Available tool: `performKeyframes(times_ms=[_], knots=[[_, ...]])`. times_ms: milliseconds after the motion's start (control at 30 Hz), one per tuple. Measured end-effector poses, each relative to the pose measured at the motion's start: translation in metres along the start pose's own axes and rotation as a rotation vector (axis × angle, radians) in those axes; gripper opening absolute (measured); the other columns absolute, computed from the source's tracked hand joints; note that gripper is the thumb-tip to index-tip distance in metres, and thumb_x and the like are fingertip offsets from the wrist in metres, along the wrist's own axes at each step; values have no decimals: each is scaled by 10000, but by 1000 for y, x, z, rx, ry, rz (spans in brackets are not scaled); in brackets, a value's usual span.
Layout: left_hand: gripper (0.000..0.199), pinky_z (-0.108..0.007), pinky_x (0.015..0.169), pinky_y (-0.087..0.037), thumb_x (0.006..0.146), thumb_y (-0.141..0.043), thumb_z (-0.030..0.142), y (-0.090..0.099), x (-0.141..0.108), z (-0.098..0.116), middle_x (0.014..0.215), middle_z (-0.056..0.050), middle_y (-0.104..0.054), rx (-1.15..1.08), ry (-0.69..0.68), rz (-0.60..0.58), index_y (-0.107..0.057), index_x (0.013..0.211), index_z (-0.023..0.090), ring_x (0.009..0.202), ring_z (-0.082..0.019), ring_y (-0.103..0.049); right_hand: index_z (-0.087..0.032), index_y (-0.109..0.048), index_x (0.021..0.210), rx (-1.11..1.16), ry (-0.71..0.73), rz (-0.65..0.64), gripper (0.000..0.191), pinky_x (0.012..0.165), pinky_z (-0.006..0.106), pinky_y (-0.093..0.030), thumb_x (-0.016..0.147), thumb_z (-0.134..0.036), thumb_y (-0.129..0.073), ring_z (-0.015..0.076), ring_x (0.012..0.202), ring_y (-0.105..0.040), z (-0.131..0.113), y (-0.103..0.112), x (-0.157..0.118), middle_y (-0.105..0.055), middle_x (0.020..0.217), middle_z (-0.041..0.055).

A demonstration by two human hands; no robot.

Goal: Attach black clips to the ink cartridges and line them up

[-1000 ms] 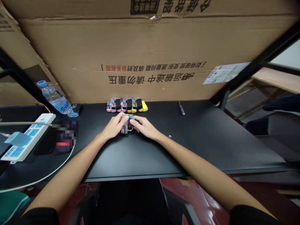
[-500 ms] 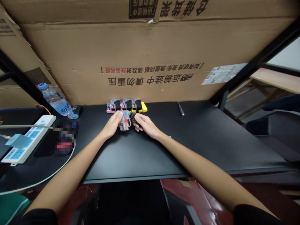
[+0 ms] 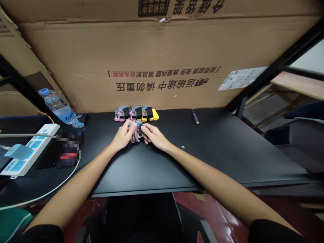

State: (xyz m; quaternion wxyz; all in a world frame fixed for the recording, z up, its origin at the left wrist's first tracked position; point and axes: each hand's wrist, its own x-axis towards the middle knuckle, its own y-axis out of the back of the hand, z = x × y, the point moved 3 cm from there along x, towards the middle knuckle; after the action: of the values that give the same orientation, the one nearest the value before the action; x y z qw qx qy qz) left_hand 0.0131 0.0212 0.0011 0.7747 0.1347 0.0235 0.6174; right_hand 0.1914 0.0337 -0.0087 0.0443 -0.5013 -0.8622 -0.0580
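Between my hands is a small clear plastic device [image 3: 134, 135] with blue and orange parts inside. My left hand [image 3: 122, 137] is closed on it from the left, its thumb on the near face. In my right hand [image 3: 156, 136], a black round part [image 3: 140, 129] is pinched against the right side of the device. Whether that part is seated or only touching, I cannot tell. Just beyond my fingers stands a row of several similar clear-and-black devices, some with pink bases [image 3: 122, 115] and some with yellow ones [image 3: 155, 115].
A screwdriver [image 3: 195, 118] and a small pale piece [image 3: 183, 147] lie on the black table [image 3: 162, 175] to the right. On the left are a water bottle [image 3: 59, 107], a white power strip [image 3: 31, 148] and a cable. A large cardboard panel [image 3: 162, 50] rises behind.
My right hand has moved left, bringing the black round part from beside the clear device against it. My left thumb now reaches across the device.
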Motion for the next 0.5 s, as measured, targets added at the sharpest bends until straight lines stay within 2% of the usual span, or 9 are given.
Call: performKeyframes(times_ms=[267,500], knots=[[517,-291,532,-603,1026,-535,758,-3,-2,0,786,-20,-789,20,-5,-6,-492,1065,245,631,-226,-794,-213,-598,1004,-76,18,30,556,502,259,-495,1008,-768,-578,114,533,-485,7,0,0,-502,678,-63],[508,-267,521,-595,1035,-535,744,-4,-2,2,752,-3,-764,11,-2,-31,-500,1061,238,594,-197,-777,-224,-563,944,-125,49,22,537,501,261,-483,1021,-755,-570,112,521,-486,5,0,-1,-514,685,-57]])
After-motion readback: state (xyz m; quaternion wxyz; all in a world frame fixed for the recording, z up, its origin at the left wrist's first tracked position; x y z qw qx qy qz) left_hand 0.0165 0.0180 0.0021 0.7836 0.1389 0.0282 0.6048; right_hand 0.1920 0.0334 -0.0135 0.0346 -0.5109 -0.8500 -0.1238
